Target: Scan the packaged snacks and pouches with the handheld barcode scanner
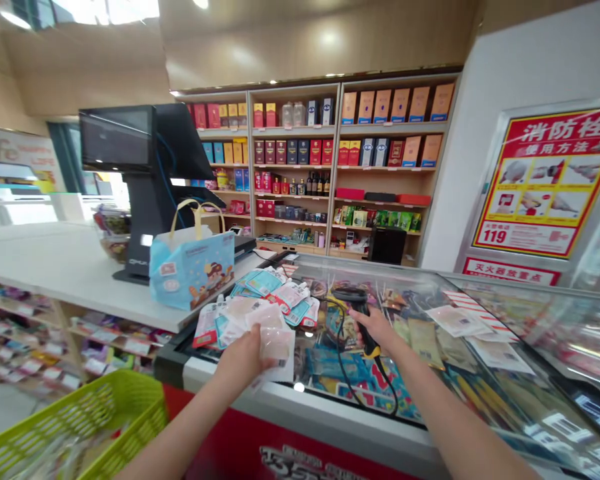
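With fingers closed, my left hand [244, 357] grips a clear flat packet [280, 341] over the front edge of the glass-topped freezer. Behind it lies a heap of blue, white and red pouches [267, 283], with more clear packets on top. My right hand [377, 328] is wrapped round the handle of a black and yellow barcode scanner [356, 297], held above the glass and pointing left. The scanner's cord [341, 357] loops down across the glass lid. More flat clear packets [460, 321] lie spread on the glass to the right of my right hand.
A blue paper bag [193, 270] and a checkout screen [117, 137] stand on the white counter [70, 267] at left. A green basket [130, 403] holding packets is low at left. Shelves of boxed goods [295, 152] line the back. Colourful packages [350, 380] lie under the glass.
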`<state>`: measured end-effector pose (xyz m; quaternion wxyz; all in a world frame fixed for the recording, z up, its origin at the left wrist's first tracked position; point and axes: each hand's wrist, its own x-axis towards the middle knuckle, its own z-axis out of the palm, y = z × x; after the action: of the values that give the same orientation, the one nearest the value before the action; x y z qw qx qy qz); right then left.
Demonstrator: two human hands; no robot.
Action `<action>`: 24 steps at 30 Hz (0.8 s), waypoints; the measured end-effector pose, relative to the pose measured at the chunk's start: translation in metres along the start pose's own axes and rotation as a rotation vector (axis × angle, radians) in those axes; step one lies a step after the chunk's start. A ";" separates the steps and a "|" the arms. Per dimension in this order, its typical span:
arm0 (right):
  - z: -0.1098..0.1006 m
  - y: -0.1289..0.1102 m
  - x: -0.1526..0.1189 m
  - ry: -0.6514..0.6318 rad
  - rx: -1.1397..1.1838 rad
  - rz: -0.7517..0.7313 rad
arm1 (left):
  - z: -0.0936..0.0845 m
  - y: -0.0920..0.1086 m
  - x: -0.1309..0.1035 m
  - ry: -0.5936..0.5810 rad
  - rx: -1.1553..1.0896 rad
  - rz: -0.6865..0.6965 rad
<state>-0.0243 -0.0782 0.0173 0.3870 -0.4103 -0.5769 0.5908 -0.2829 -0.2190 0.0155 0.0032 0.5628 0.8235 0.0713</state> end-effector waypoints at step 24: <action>-0.011 0.018 0.033 0.036 0.139 -0.059 | -0.002 0.006 0.016 -0.082 -0.023 -0.149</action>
<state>-0.0257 -0.0440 -0.0021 0.4421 -0.3759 -0.5393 0.6102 -0.2835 -0.2018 0.0199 0.0486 0.5025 0.8613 0.0574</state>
